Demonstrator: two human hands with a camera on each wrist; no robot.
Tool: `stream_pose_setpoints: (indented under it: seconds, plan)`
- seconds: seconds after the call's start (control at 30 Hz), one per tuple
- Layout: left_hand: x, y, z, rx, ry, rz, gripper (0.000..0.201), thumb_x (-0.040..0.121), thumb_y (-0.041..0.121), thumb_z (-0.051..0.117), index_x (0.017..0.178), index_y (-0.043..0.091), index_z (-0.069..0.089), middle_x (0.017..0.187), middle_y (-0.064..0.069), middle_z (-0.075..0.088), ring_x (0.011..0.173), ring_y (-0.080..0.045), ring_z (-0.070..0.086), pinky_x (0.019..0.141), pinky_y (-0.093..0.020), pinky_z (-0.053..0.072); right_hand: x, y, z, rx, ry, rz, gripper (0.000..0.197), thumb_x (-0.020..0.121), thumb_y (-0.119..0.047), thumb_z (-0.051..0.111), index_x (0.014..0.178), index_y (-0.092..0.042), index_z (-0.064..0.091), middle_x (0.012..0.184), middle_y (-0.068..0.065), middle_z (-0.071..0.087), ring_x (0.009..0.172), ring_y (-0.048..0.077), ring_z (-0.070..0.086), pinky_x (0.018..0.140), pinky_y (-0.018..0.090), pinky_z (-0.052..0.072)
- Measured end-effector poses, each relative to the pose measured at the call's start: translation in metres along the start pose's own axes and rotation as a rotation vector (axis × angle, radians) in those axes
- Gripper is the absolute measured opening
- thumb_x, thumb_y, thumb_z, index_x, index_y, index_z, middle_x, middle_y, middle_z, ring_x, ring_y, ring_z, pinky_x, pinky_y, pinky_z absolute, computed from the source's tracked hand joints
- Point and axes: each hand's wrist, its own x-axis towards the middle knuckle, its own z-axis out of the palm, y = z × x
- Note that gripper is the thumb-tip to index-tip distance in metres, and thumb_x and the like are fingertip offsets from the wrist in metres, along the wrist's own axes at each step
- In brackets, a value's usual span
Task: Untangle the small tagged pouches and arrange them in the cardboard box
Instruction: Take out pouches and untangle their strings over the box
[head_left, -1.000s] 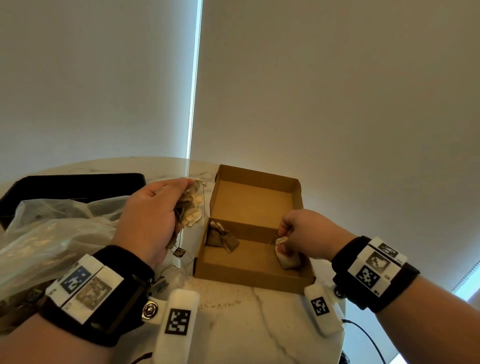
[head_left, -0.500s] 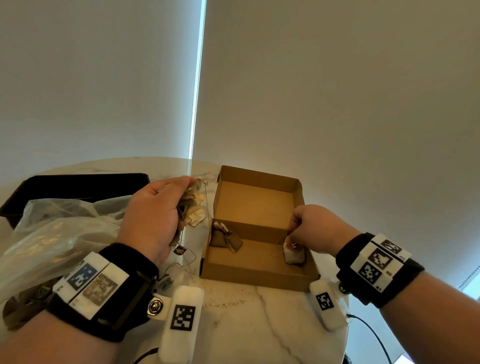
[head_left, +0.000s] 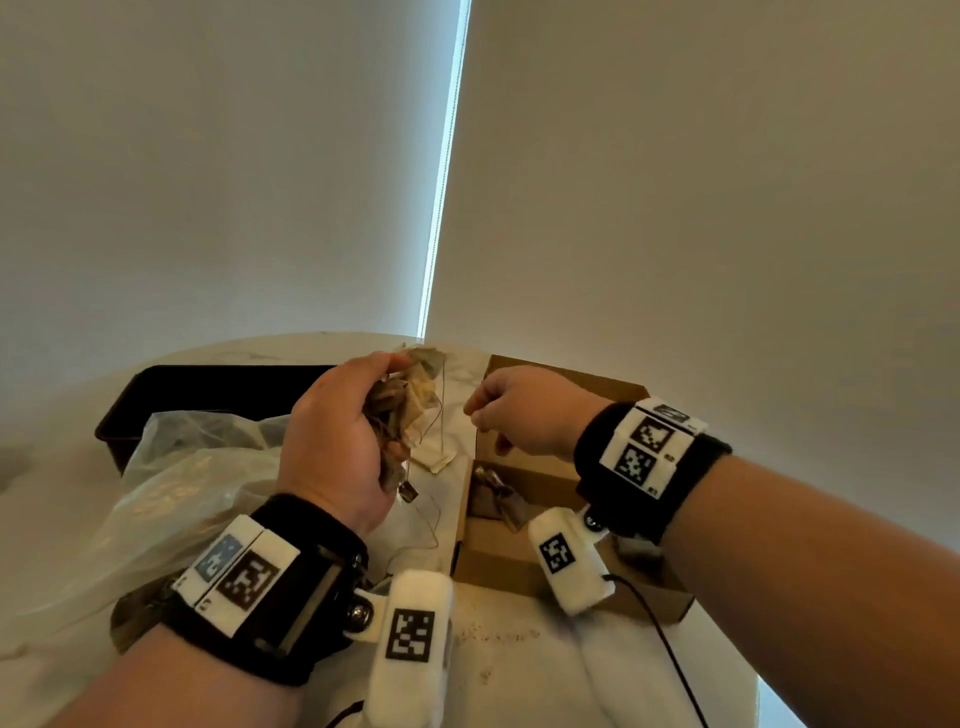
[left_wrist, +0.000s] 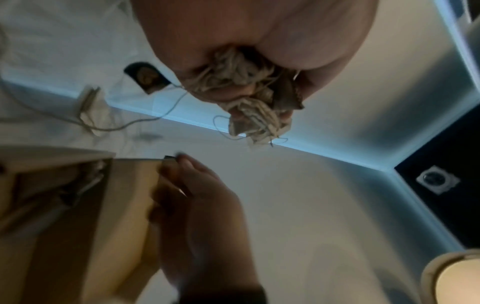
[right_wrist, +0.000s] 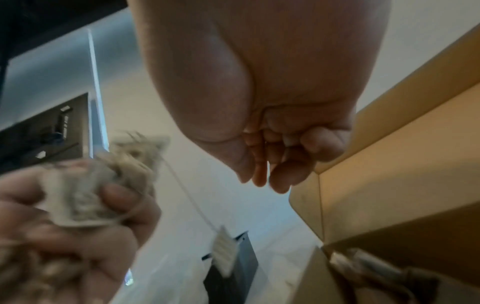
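Two hands are showing above a white marble tabletop, each wrist wearing a black band with white coded markers; left hand, left of centre in the head view, is gripping a tangled bunch of small beige and brown tagged pouches, fingers curled tightly round it; thin strings are hanging from the bunch, one small dark paper tag dangling just below the hand, one pale pouch hanging lower on its string, between the bunch and the box; right hand, centre of the head view, is hovering over the left edge of the open brown cardboard box, fingers curled loosely inward, thumb and fingertips close together near the hanging strings; whether it is pinching a string cannot be told; the right wrist view is showing nothing lying in the palm; one dark brown pouch with tag is lying inside the box, near its left wall, partly hidden behind the wrist camera; crumpled clear plastic bag is lying at the left of the frame, touching the left forearm; flat black rectangular tray is sitting behind the bag, upper left of the tabletop; pale roller blinds are filling the upper frame, a bright vertical gap between them.
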Motion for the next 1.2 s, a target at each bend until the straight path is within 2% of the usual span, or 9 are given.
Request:
stream_pose_setpoints:
  seconds: [0.13,0.27,0.5,0.6,0.73,0.8,0.9,1.0,1.2]
  plan:
    - [0.002,0.007,-0.001,0.029,0.08,0.069,0.025,0.097,0.022,0.055,0.087,0.01,0.073,0.074,-0.008,0.068,0.059,-0.014,0.064,0.048,-0.024,0.053,0.025,-0.015,0.018,-0.195,-0.136,-0.022,0.029,0.101,-0.018,0.052,0.124,-0.014,0.068,0.118,0.002,0.069,0.089,0.014,0.063,0.072,0.021,0.05]
    - [0.005,0.003,-0.005,0.093,0.176,0.071,0.023,0.091,0.029,0.062,0.074,0.022,0.076,0.087,-0.017,0.072,0.083,-0.03,0.07,0.08,-0.044,0.058,0.043,-0.023,0.032,-0.213,-0.21,0.034,0.033,0.091,-0.015,0.062,0.124,-0.016,0.068,0.094,-0.002,0.067,0.063,0.006,0.061,0.058,0.021,0.053]
    - [0.007,0.0,-0.008,0.094,0.218,0.021,0.022,0.089,0.032,0.063,0.072,0.026,0.075,0.083,-0.011,0.073,0.087,-0.03,0.071,0.084,-0.048,0.059,0.061,-0.025,0.052,-0.485,-0.523,0.133,0.041,0.102,-0.024,0.048,0.14,-0.012,0.054,0.098,0.008,0.07,0.049,0.011,0.063,0.05,0.025,0.054]
    - [0.007,-0.001,-0.009,0.093,0.208,0.004,0.019,0.088,0.032,0.064,0.076,0.023,0.076,0.087,-0.012,0.074,0.089,-0.032,0.072,0.085,-0.053,0.059,0.064,-0.026,0.057,-0.464,-0.547,0.172,0.042,0.103,-0.027,0.048,0.142,-0.013,0.05,0.088,0.009,0.065,0.036,0.01,0.06,0.038,0.019,0.047]
    - [0.011,-0.001,-0.011,0.082,0.206,-0.011,0.017,0.087,0.031,0.065,0.078,0.023,0.077,0.089,-0.016,0.074,0.09,-0.038,0.071,0.083,-0.057,0.058,0.07,-0.026,0.061,-0.467,-0.557,0.18,0.043,0.101,-0.029,0.05,0.142,-0.015,0.051,0.127,0.011,0.064,0.041,0.01,0.063,0.04,0.018,0.047]
    - [0.011,-0.002,-0.011,0.081,0.201,-0.014,0.017,0.088,0.03,0.065,0.079,0.021,0.077,0.089,-0.016,0.074,0.09,-0.04,0.07,0.083,-0.057,0.058,0.065,-0.028,0.058,-0.464,-0.545,0.178,0.042,0.101,-0.03,0.052,0.139,-0.014,0.054,0.115,0.009,0.068,0.046,0.011,0.062,0.04,0.017,0.047]
    - [0.013,-0.004,-0.012,0.081,0.203,-0.012,0.017,0.087,0.029,0.065,0.078,0.021,0.077,0.084,-0.012,0.075,0.082,-0.036,0.071,0.079,-0.048,0.058,0.052,-0.031,0.052,-0.508,-0.539,0.154,0.04,0.101,-0.032,0.052,0.134,-0.011,0.059,0.09,0.008,0.067,0.052,0.013,0.058,0.052,0.025,0.051]
    - [0.013,-0.007,-0.012,0.1,0.198,-0.011,0.018,0.086,0.032,0.065,0.077,0.021,0.076,0.079,-0.01,0.072,0.072,-0.03,0.065,0.072,-0.043,0.054,0.038,-0.027,0.047,-0.557,-0.571,0.075,0.04,0.103,-0.035,0.048,0.131,-0.01,0.062,0.092,0.01,0.072,0.062,0.015,0.061,0.079,0.031,0.055]
    - [0.012,-0.009,-0.013,0.161,0.186,-0.021,0.022,0.089,0.031,0.062,0.079,0.016,0.075,0.082,-0.015,0.072,0.071,-0.027,0.065,0.07,-0.039,0.055,0.014,-0.013,0.032,-0.381,-0.433,0.012,0.03,0.098,-0.039,0.057,0.126,-0.033,0.065,0.103,-0.005,0.072,0.085,0.014,0.069,0.09,0.033,0.055]
